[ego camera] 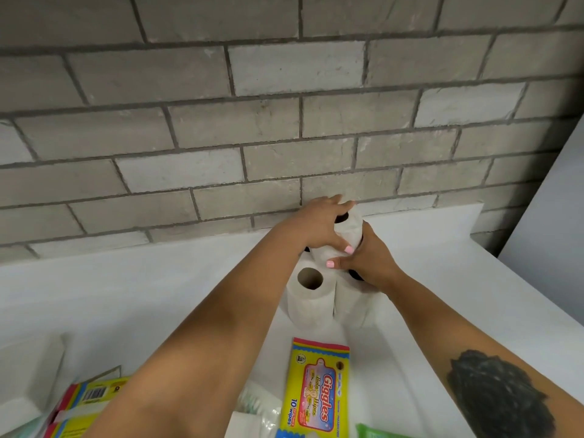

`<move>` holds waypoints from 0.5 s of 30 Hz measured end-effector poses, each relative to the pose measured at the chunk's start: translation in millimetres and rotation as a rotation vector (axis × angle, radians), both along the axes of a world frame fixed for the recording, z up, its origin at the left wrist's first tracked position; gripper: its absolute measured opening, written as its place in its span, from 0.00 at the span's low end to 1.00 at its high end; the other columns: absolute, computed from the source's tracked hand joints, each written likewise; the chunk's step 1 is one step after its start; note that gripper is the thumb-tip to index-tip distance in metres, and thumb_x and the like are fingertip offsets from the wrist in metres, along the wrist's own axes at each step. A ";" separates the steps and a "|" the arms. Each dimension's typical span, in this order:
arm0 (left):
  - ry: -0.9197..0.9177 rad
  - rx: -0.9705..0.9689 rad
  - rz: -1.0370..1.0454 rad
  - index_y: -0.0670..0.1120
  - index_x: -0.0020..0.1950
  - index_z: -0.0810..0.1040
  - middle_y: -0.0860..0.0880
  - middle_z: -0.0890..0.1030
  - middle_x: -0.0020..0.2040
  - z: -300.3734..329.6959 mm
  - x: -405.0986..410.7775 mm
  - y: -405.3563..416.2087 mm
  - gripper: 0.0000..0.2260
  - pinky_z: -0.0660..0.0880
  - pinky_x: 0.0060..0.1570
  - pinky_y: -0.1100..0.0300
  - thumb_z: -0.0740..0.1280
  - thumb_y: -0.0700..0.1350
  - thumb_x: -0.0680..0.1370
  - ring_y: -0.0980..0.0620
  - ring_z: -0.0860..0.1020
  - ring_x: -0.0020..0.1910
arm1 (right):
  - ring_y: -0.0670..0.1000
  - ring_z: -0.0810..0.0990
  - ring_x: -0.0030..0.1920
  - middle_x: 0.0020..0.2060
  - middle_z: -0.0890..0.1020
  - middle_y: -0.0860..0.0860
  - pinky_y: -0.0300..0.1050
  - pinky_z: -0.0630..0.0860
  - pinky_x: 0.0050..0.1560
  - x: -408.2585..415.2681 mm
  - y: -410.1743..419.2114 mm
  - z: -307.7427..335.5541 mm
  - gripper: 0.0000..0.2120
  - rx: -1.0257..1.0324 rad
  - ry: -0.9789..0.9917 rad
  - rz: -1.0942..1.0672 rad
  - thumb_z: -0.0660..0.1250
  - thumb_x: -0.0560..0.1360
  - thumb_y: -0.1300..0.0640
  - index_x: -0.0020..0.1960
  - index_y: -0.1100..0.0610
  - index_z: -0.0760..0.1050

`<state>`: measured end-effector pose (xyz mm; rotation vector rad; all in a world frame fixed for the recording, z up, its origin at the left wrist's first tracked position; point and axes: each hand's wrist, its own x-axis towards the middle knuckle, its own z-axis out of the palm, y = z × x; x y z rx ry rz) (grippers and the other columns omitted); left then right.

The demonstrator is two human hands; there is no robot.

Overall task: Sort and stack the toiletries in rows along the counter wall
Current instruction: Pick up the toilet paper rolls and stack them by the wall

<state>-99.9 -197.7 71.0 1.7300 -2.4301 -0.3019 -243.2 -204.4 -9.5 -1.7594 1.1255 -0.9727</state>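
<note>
A white toilet paper roll (351, 228) is held upright against the brick wall, on top of other rolls. My left hand (320, 227) curls round its top and left side. My right hand (368, 263) grips it low on the right, thumb across the front. Below stand two more upright rolls: one on the left (308, 300) with its open core showing, one on the right (350, 306) partly under my right wrist. Another roll behind my left hand is mostly hidden.
The white counter (158, 279) runs along the grey brick wall (284, 121). Near the front lie a yellow Giggles wipes pack (319, 396), a second yellow pack (85, 403) at the left, a white box (28, 374), a green pack (376, 433) and clear wrapped items (256, 412).
</note>
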 end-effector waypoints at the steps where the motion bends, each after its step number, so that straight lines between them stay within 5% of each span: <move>1: 0.002 -0.002 0.004 0.53 0.77 0.51 0.48 0.51 0.78 -0.3 -0.2 0.5 0.45 0.52 0.75 0.49 0.74 0.57 0.68 0.46 0.50 0.77 | 0.40 0.73 0.54 0.55 0.74 0.39 0.25 0.69 0.42 0.0 1.7 1.7 0.45 0.008 0.000 -0.010 0.81 0.59 0.60 0.69 0.50 0.62; 8: 0.181 -0.067 0.067 0.53 0.77 0.53 0.49 0.52 0.78 -3.4 1.6 19.6 0.43 0.52 0.74 0.43 0.72 0.59 0.69 0.48 0.47 0.78 | 0.52 0.65 0.71 0.71 0.64 0.50 0.40 0.64 0.60 -4.9 18.5 8.8 0.57 0.047 0.055 -0.114 0.82 0.58 0.54 0.76 0.53 0.49; 15: 0.394 -0.220 0.095 0.53 0.74 0.61 0.52 0.62 0.76 -8.1 15.9 60.2 0.31 0.59 0.73 0.49 0.68 0.56 0.74 0.51 0.59 0.75 | 0.53 0.64 0.71 0.72 0.62 0.53 0.46 0.67 0.65 -10.6 63.5 21.6 0.55 0.034 0.020 -0.209 0.81 0.61 0.57 0.76 0.55 0.49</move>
